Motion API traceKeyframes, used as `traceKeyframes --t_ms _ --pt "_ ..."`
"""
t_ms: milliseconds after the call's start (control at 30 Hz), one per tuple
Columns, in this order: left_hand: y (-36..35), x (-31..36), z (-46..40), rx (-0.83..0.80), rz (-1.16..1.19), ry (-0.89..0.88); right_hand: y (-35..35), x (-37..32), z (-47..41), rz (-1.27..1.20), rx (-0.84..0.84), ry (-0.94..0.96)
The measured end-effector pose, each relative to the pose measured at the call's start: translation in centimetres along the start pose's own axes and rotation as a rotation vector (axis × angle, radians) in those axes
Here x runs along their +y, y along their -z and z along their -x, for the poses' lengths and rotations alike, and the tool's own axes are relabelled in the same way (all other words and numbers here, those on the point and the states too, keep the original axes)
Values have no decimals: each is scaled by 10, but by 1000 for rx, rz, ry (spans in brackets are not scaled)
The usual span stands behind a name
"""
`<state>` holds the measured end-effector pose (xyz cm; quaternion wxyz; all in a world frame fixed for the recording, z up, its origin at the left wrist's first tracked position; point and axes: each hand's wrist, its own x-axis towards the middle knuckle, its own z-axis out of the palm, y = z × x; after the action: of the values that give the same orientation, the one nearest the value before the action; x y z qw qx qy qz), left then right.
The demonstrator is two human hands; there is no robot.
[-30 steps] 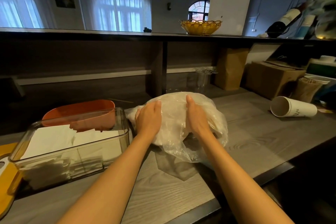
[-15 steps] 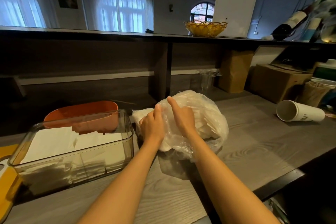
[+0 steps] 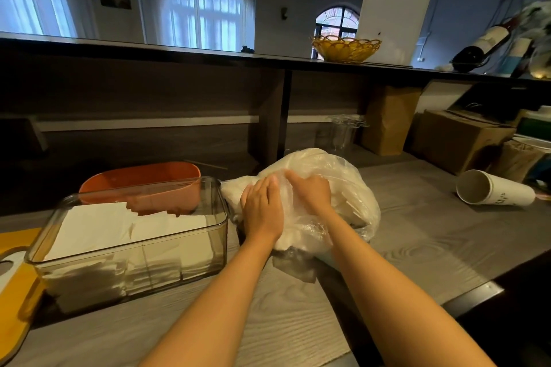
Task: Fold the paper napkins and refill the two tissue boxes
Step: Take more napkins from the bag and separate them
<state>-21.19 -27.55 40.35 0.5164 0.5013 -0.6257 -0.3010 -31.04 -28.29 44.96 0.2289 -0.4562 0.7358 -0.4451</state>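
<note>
- Plastic bag point(image 3: 343, 185): clear, crumpled, stuffed with white paper napkins; sits on the wooden counter point(image 3: 417, 235) at centre of view, just right of the clear box. Napkin stock appears plentiful.
- Left hand point(image 3: 262, 211): laid palm-down on the near left side of the bag, fingers fairly straight and pointing toward 12 o'clock; presses rather than grips, as far as can be seen.
- Right hand point(image 3: 311, 191): on top of the bag, touching the left hand's fingertips, fingers angled toward 10 o'clock. Whether they pinch the film cannot be told.
- Clear tissue box point(image 3: 220, 217): lidless, at 9 o'clock from the bag and nearly touching it. Holds stacks of folded white napkins point(image 3: 98, 226) to well up its walls; judged largely refilled.
- Orange tissue box point(image 3: 179, 170): at 11 o'clock behind the clear box. Contents hidden; likely unfilled.
- Yellow item point(image 3: 18, 301): at the far 8 o'clock edge, possibly a lid; unsure.
- Paper cup point(image 3: 495, 191): lying on its side at 3 o'clock, well apart from the bag.
- Status, judged: roughly half done. Remaining: draw napkins from the bag, fold, fill the orange box.
</note>
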Motion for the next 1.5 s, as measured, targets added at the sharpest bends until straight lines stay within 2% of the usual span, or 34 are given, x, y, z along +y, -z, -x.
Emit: traceKeyframes --t_ms 133,333,433,600,700,833,900,1000,1100,1167,1233,1300,1400,1500 --pt "-3 -3 -2 -90 -207 -175 15 -5 0 -70 1 -118" --pt "-1 -3 -4 -104 -324 -129 37 0 7 -256 -129 -248" --pt "0 -7 -5 -80 -307 -104 53 11 9 -204 -167 -120" --pt "1 -7 -6 -63 -272 -99 76 30 16 -147 -179 -61" --pt "0 -10 -5 -55 -254 -110 86 37 21 -58 -127 -22" --pt "3 -8 -4 -56 -182 -121 87 46 25 -117 -80 -18" --pt "7 -2 1 -8 -101 -178 85 43 33 -89 -58 -25" --pt "13 16 15 56 36 -375 83 44 39 -8 59 126" --pt "16 39 37 -57 59 -553 82 44 51 35 231 391" --pt "16 50 52 -153 -22 -627 81 44 54 73 205 457" --pt "14 53 58 -248 -184 -595 79 42 54 98 74 399" --pt "10 46 58 -305 -330 -487 76 45 50 137 -25 299" --pt "8 28 55 -378 -406 -272 70 56 45 248 -39 214" --pt "5 17 49 -398 -411 -191 66 62 44 266 -13 238"
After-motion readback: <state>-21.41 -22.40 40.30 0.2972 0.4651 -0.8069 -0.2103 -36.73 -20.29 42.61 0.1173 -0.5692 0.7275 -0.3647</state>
